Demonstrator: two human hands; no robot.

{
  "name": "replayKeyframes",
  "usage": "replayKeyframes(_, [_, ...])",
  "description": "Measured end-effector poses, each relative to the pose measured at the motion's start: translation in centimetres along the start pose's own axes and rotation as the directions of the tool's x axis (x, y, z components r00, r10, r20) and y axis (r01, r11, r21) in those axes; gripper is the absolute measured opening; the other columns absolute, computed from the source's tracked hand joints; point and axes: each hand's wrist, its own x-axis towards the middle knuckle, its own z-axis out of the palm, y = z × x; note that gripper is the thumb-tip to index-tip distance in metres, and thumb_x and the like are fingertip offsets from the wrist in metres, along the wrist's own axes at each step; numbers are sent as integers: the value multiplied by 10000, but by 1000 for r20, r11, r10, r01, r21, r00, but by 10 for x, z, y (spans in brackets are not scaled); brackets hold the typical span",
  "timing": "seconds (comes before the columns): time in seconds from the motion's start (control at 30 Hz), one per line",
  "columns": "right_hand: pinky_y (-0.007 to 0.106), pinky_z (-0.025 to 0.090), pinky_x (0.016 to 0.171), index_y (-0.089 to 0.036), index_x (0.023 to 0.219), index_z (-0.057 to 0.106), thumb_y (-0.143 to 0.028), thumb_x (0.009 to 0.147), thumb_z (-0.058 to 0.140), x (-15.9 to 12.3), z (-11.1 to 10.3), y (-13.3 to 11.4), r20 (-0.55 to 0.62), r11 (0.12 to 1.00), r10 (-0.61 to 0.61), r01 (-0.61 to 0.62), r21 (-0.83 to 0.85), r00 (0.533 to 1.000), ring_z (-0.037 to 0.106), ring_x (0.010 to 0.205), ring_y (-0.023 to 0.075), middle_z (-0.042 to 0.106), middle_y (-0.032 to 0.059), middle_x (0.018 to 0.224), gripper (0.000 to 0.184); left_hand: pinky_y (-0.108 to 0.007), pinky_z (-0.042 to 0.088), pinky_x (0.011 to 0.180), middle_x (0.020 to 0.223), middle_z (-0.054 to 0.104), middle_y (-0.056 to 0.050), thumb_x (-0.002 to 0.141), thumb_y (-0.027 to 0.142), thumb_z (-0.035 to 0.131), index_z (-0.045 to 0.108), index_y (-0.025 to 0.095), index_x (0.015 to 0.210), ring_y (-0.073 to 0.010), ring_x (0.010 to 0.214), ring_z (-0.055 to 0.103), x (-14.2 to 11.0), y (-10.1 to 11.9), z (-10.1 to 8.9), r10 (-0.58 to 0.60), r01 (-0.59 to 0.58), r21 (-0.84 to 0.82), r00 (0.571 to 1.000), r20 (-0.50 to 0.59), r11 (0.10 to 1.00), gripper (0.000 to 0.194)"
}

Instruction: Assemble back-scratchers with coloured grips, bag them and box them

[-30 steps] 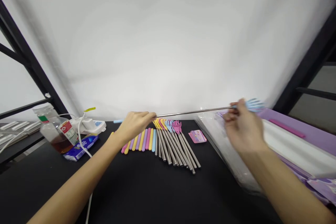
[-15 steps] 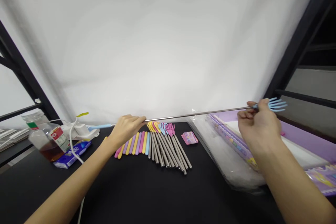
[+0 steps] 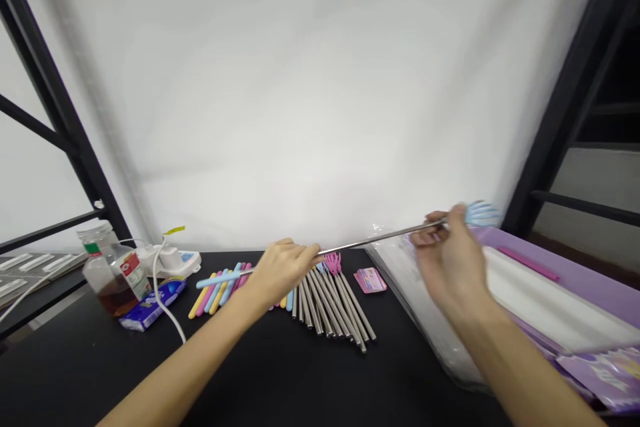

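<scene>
A telescopic back scratcher [image 3: 375, 237], its steel rod drawn out, is held across the front of me and tilts up to the right. My left hand [image 3: 285, 270] is closed around the rod near the middle, with the light-blue handle sticking out to its left. Just below the light-blue claw head, blurred by motion, my right hand [image 3: 453, 267] pinches the rod's other end. Under the left hand lie colored handles [image 3: 220, 293] in a row, partly hidden by the arm. Beside them, steel rods [image 3: 335, 313] with pink and blue claw heads lie fanned out on the black table.
A stack of pink cards [image 3: 371, 280] lies right of the rods. Farther right are a clear plastic bag [image 3: 435, 333] and an open purple box [image 3: 600, 270]. At left stand a bottle of brown liquid [image 3: 113, 287], a blue packet [image 3: 150, 303] and a power strip [image 3: 183, 263] with a white cable.
Both hands have come closer together and the scratcher's rod looks shorter. The handle end has moved right and down, the claw head left. The camera view has shifted slightly.
</scene>
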Motion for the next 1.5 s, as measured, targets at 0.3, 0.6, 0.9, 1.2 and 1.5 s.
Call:
replayKeyframes(0.3, [154, 348, 436, -139, 674, 554, -333, 996, 479, 21, -16, 11, -109, 1000, 5, -7, -19, 994, 335, 484, 40, 460, -29, 672, 383, -253, 268, 507, 663, 660, 9, 1025, 395, 345, 593, 187, 879, -128, 534, 599, -13, -30, 1, -61, 61, 10, 988, 144, 998, 355])
replayKeyframes(0.6, [206, 446, 529, -157, 731, 639, -510, 687, 810, -28, -4, 55, 203, 975, 203, -180, -130, 958, 452, 595, 75, 535, -11, 740, 395, -244, 288, 515, 736, 687, -3, 1026, 416, 335, 610, 189, 991, -123, 595, 633, -5, -10, -5, -87, 101, -110, 988, 127, 989, 358])
replayKeyframes(0.9, [208, 413, 510, -147, 747, 675, -506, 641, 834, -27, -12, 65, 216, 963, 222, -179, -202, 951, 465, 576, 77, 537, -19, 688, 406, -245, 319, 520, 837, 706, -32, 1028, 434, 287, 598, 175, 992, -140, 640, 645, 1, -4, 0, -148, 177, -125, 966, 210, 976, 406])
replayKeyframes(1.2, [191, 381, 482, -128, 770, 741, -450, 635, 849, -40, -4, 72, 277, 909, 362, -271, -317, 890, 423, 552, 71, 493, -25, 625, 366, -227, 399, 584, 964, 730, 2, 1026, 416, 326, 461, 300, 1325, -151, 726, 672, 6, 1, -5, -85, 194, -299, 936, 341, 934, 348])
replayKeyframes(1.5, [182, 426, 507, -112, 775, 735, -423, 620, 868, -22, -17, 64, 279, 900, 338, -222, -375, 899, 491, 578, 70, 592, 5, 668, 372, -266, 459, 682, 1083, 694, -32, 1011, 374, 385, 536, 225, 1165, -165, 812, 666, 5, -12, -10, -102, 223, -347, 937, 335, 911, 262])
